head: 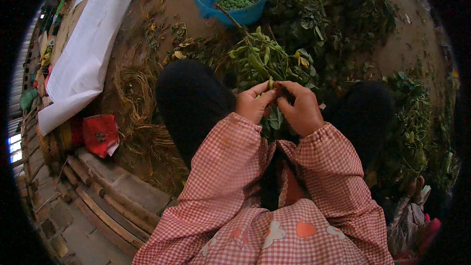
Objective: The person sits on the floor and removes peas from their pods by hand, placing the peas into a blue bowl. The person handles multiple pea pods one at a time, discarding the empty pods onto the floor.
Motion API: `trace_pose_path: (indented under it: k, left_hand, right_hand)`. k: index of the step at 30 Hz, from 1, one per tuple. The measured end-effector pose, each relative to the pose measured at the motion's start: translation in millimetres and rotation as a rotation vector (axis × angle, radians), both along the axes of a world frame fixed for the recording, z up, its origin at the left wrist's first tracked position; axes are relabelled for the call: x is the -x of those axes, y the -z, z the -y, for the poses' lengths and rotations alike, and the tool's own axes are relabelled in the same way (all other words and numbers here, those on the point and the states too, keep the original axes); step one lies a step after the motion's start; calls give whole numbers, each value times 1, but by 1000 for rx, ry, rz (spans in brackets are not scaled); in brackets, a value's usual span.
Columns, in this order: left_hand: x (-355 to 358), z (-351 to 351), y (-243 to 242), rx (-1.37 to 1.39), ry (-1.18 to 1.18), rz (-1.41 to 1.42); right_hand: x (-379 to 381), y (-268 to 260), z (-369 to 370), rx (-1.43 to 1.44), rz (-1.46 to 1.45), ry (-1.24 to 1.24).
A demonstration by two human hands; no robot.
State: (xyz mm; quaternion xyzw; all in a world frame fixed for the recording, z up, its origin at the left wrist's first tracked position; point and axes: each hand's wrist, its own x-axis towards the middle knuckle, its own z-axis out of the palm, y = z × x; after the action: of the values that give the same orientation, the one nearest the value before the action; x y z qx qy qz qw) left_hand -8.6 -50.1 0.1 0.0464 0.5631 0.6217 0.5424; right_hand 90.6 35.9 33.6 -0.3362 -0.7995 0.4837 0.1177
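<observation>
My left hand (254, 103) pinches a green bean pod (271, 82) between thumb and fingers. Against the pod's right side are the fingertips of my right hand (302, 109), and the two hands almost meet between my knees. Part of the pod is hidden by my fingers. Just beyond them lies a cut bean plant (257, 60) with many plump pods, its bare stem pointing away toward a blue plastic basin (203, 2). Shelled green beans (238, 0) lie in the bottom of that basin.
Heaps of leafy plants (331, 18) spread over the earth floor at the far right, with more greenery (414, 117) beside my right knee. To the left are a white sheet (86, 44), dry straw (134, 88), a red bag (101, 134) and wooden poles (106, 215) by a brick wall.
</observation>
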Motion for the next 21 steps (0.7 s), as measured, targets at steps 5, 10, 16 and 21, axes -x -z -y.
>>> trace_pose_path:
  k: [5, 10, 16, 21]
  left_hand:
    - [-2, 0, -7, 75, -44, -144]
    - [-2, 2, -17, 150, 16, -337]
    - [-2, 8, -16, 67, 66, -351]
    - [1, 11, -19, 49, 174, -519]
  right_hand:
    - [3, -11, -12, 147, 45, 40]
    - [2, -17, -23, 97, 109, -7]
    - [0, -13, -31, 167, 170, -268]
    - [-3, -17, -28, 510, 114, -157]
